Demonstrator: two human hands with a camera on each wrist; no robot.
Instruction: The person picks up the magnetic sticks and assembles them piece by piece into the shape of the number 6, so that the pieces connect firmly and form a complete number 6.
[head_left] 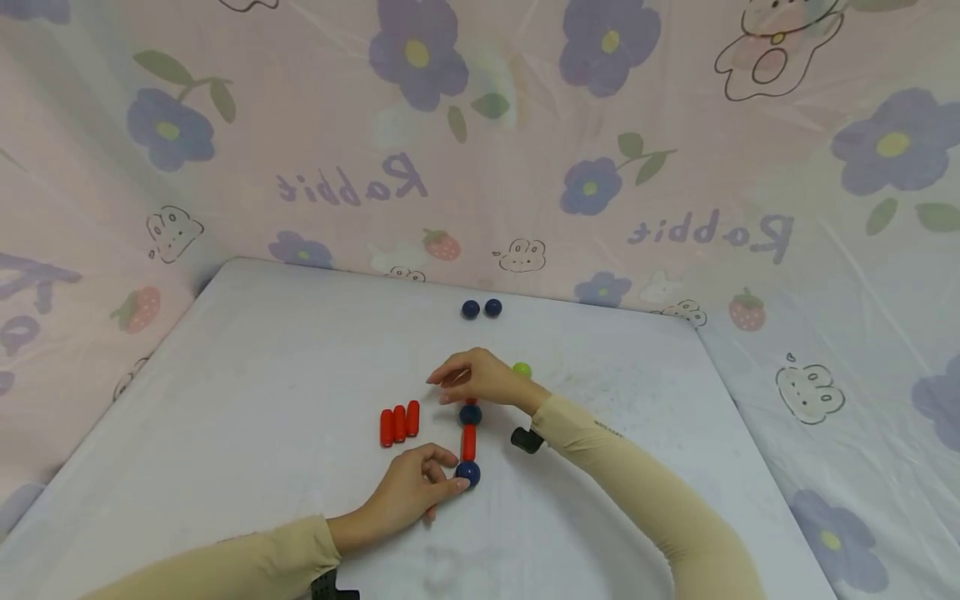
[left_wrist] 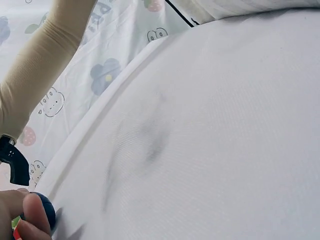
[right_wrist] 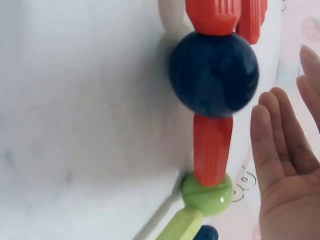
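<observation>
My left hand [head_left: 408,487] pinches a dark blue ball [head_left: 469,474] between thumb and fingers at the near end of a joined row. From that ball a red ribbed rod [head_left: 468,443] runs away to a second blue ball [head_left: 470,414]. In the right wrist view, past the blue ball [right_wrist: 215,75], another red rod [right_wrist: 213,150] leads to a green ball [right_wrist: 207,194] with a pale green rod [right_wrist: 180,225]. Over the row's far part, my right hand [head_left: 483,377] hovers with extended fingers, holding nothing and hiding some of the row from the head view.
Left of the row, three red rods [head_left: 400,423] lie side by side. Two more dark blue balls [head_left: 482,308] sit near the table's back edge. A lime green ball [head_left: 522,369] shows behind my right wrist. Patterned cloth [head_left: 480,200] hangs behind the white table [head_left: 285,367].
</observation>
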